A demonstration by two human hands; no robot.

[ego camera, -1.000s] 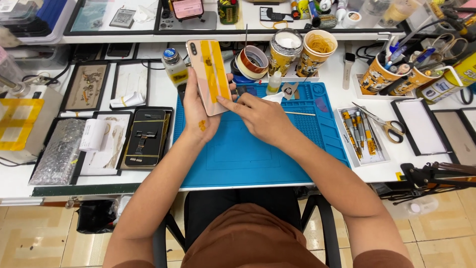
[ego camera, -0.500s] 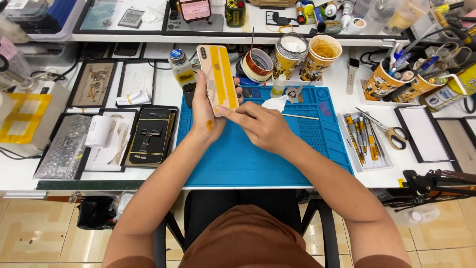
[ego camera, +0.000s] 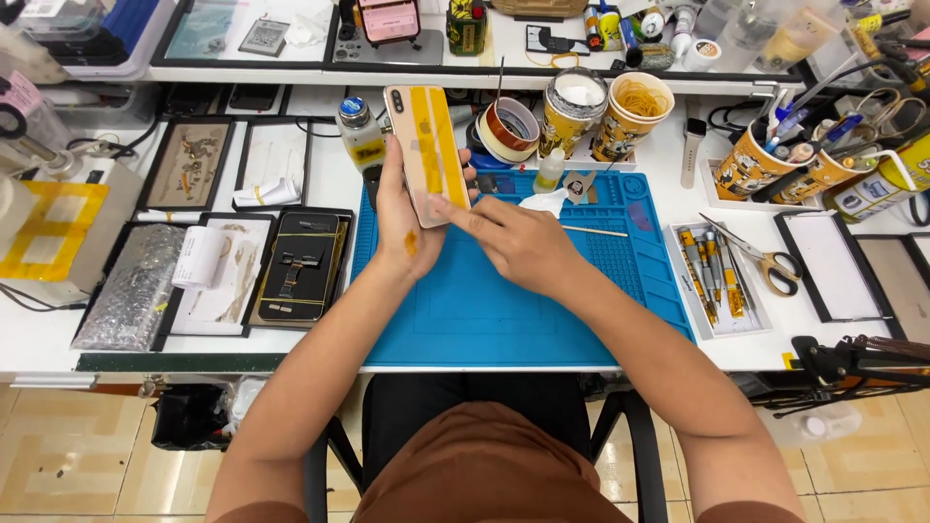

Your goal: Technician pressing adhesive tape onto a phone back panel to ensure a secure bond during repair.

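Phone (ego camera: 426, 150): upright above the blue mat (ego camera: 504, 310), gripped along its edges by my left hand (ego camera: 402, 218). My right hand (ego camera: 518, 242) holds nothing, forefinger pressed on its lower back. Pale back, two yellow tape strips lengthwise.

Hands (ego camera: 465, 223) on taped phone (ego camera: 426, 150)

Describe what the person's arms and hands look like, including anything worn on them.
Both forearms are bare, with no sleeves in view. The left hand and right hand wear no gloves, rings or watch. A small patch of yellow-orange tape sits near the left wrist.
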